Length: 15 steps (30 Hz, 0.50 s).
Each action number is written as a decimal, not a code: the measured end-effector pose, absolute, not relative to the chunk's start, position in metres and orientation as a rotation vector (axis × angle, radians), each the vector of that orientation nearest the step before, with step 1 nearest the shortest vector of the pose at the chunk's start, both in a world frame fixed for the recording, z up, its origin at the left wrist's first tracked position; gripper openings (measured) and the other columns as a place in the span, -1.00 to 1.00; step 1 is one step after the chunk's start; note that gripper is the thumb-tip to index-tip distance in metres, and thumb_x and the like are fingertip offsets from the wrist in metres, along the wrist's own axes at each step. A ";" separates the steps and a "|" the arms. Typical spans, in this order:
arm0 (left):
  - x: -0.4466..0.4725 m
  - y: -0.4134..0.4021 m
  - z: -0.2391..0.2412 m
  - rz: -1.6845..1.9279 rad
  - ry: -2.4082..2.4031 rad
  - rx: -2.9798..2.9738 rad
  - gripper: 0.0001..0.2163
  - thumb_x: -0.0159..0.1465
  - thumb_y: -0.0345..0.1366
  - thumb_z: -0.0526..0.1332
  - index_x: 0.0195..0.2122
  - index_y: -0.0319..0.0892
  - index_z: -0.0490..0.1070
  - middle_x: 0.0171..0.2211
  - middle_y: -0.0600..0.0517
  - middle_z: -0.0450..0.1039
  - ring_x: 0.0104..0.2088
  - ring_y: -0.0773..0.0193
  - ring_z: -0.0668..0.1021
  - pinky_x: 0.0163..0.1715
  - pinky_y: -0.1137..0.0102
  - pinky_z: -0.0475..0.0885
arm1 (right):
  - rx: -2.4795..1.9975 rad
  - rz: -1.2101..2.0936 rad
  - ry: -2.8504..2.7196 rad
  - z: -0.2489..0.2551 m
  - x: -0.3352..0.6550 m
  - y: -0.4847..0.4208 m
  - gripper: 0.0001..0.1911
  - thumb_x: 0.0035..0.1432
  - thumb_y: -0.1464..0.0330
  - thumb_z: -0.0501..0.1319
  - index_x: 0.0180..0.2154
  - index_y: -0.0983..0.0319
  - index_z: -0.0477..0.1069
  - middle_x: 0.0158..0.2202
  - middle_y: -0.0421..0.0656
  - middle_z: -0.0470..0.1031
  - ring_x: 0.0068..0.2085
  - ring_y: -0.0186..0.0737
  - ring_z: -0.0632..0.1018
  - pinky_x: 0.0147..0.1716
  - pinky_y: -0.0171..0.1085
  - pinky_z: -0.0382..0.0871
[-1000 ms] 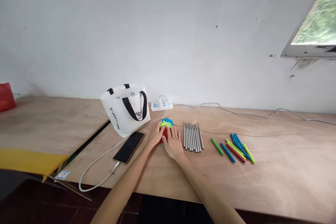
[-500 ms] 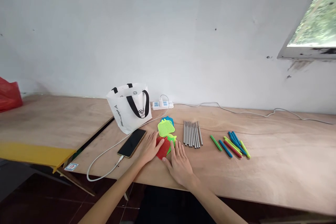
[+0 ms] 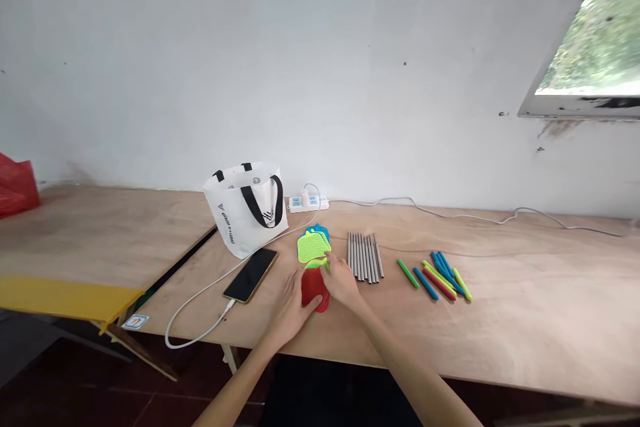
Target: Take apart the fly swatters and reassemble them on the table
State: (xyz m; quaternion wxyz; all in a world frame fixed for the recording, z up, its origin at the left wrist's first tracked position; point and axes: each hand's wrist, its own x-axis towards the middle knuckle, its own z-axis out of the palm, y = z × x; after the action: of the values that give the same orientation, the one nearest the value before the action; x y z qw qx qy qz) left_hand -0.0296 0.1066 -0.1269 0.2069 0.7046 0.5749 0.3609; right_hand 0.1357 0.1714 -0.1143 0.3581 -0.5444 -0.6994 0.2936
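Between spread left hand [image 3: 291,307] and curled right hand [image 3: 342,279], grips indiscernible, red mesh [image 3: 311,285] has been drawn over green mesh [image 3: 316,264], leaving both closer stacked

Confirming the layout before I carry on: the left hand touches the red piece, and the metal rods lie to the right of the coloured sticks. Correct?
Not quite: the head view shows the metal rods to the left of the coloured sticks. The left hand does touch the red piece.

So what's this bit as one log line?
left hand: touching red piece | right hand: at its far right corner | nearby: metal tubes
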 end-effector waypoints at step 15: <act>-0.010 0.117 -0.124 0.972 1.758 1.862 -0.29 0.33 -0.04 0.14 0.43 -0.15 -0.07 0.46 -0.27 -0.10 0.40 -0.19 0.18 0.26 0.00 0.30 | -1.137 0.947 -1.574 -0.103 0.128 0.205 -0.44 0.16 0.43 0.09 0.22 0.11 0.30 0.06 -0.08 0.56 0.08 -0.13 0.56 0.07 -0.11 0.45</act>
State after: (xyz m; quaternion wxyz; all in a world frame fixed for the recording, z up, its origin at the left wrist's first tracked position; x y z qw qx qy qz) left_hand -0.0099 0.1172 -0.1242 0.2000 0.6660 0.6290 0.3477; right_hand 0.1277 0.2047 -0.1025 0.4711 -0.4642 -0.6426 0.3867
